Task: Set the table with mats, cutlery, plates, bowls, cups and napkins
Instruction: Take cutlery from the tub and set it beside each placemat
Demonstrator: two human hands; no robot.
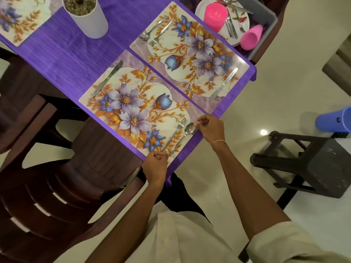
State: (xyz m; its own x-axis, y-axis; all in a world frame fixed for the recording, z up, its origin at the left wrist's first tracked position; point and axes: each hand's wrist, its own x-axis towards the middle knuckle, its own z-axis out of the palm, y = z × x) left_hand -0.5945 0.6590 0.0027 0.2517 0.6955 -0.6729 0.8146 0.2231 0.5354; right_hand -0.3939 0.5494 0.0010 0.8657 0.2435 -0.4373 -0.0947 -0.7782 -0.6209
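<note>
Two floral mats lie side by side on the purple tablecloth (76,59). On the near mat (133,103) a knife (107,78) lies at its far end, with a fork (173,134) and spoon (185,135) at its near end. My left hand (155,164) pinches the handle ends of the fork and spoon. My right hand (210,128) pinches the spoon's bowl end. The far mat (190,52) carries a spoon (152,29), a fork (161,33) and a knife (223,85).
A grey tub (266,19) at the table's far end holds white plates (245,21), two pink cups (215,16) and loose cutlery. A white pot (89,21) stands mid-table, a third mat (20,18) beyond. Dark wooden chairs (47,186) sit left, a dark stool (307,168) right.
</note>
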